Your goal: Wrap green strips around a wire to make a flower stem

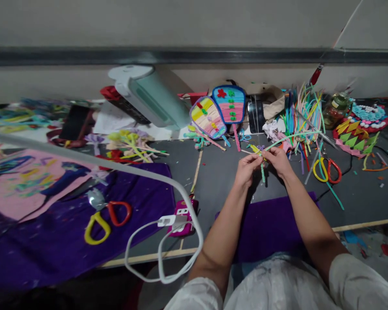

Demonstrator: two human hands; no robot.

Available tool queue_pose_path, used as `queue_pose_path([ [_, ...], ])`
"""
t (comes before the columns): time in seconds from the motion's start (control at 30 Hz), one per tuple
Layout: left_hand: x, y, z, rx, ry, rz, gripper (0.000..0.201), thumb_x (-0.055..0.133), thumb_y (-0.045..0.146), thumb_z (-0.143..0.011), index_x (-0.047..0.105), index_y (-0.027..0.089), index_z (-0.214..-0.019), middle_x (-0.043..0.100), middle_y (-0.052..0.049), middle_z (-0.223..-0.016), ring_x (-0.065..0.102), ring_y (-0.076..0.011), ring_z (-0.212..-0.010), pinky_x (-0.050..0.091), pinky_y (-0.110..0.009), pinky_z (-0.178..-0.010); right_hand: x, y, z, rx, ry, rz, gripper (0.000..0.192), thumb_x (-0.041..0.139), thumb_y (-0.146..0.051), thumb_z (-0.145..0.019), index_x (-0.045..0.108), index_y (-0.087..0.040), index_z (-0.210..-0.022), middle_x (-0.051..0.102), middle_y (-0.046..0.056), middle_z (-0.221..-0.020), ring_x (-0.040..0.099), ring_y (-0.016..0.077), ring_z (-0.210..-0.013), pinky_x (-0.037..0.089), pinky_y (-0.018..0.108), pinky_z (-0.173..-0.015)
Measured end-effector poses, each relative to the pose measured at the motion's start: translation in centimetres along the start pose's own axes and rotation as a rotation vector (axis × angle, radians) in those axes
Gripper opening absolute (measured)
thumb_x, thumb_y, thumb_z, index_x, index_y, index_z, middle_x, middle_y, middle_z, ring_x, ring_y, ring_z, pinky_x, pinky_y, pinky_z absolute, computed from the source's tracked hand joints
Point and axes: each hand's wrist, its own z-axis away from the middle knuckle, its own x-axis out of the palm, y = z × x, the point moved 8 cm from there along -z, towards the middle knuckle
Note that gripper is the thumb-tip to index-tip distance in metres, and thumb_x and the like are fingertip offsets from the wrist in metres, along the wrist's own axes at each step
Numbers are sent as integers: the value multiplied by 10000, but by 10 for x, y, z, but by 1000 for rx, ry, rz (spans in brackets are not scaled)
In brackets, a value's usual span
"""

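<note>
Against the grey wall (pixel 194 23) stretches a long dark tabletop (pixel 186 172), and from where I stand it looks very crowded. On its left part lies a wide purple cloth (pixel 157 183); a smaller purple mat (pixel 268 232) is under the person's forearms. Near the wall, a pale green case (pixel 161 97) leans back. Next to it rest two paddle-shaped craft pieces, one yellow and pink (pixel 208 117), one blue-edged (pixel 229 105). Farther right is a thick bundle of fuzzy stems (pixel 307 114), and below it, scissors (pixel 327 169) with a yellow and a red handle.

Between the bundle and the paddles, above the tabletop, the two hands meet. The left hand (pixel 248 168) pinches with thumb and fingers a small yellow-and-purple piece (pixel 256 149); the right hand (pixel 278 160) grips close beside it, its fingertips nearly touching the other ones. Under them a twisted green stem (pixel 263 173) points down, toward the person's body.

The most important relation, I judge, is with the long pale green strand (pixel 292 136): its long axis goes rightward and slightly away, toward the bundle. The right hand is the nearer one to it. Which fingers press the strand itself, I cannot tell.
</note>
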Motion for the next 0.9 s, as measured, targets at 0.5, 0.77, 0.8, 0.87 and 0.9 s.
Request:
queue_pose_path([
  [0.5, 13, -13, 6, -203, -200, 171, 380, 844, 351, -556, 635, 110, -762, 626, -15, -633, 585, -97, -543, 500, -232, -574, 6, -8, 7, 56, -73, -130, 268, 765, -383, -602, 625, -158, -639, 564, -35, -552, 463, 70, -488, 369, 225, -505],
  [0.77, 9, -5, 5, -104, -114, -15, 381, 829, 335, -573, 652, 123, -836, 653, -30, -695, 609, -114, -587, 474, -221, -551, -16, -13, 1, -88, 155, 65, 294, 730, -407, -605, 578, -156, -585, 522, -42, -543, 428, 74, -529, 333, 217, -515],
  [0.8, 8, -2, 5, -51, -77, -48, 369, 839, 303, -550, 650, 125, -813, 644, -17, -672, 585, -96, -556, 444, -201, -523, -18, -13, 1, -107, 168, 106, 288, 718, -406, -618, 578, -157, -585, 532, -36, -552, 444, 83, -544, 346, 221, -526],
  [0.87, 9, 5, 5, 66, -19, -93, 325, 829, 275, -547, 641, 124, -764, 601, 14, -592, 514, -62, -485, 381, -177, -476, -18, -12, 0, -145, 170, 178, 267, 692, -397, -648, 589, -157, -599, 544, -29, -562, 463, 93, -557, 366, 228, -544],
  [0.9, 9, 7, 5, 108, 3, -109, 315, 819, 269, -552, 644, 124, -770, 592, 21, -579, 499, -59, -475, 368, -176, -471, -17, -11, -1, -161, 168, 207, 256, 680, -390, -663, 595, -155, -605, 548, -28, -563, 465, 94, -553, 371, 231, -548],
])
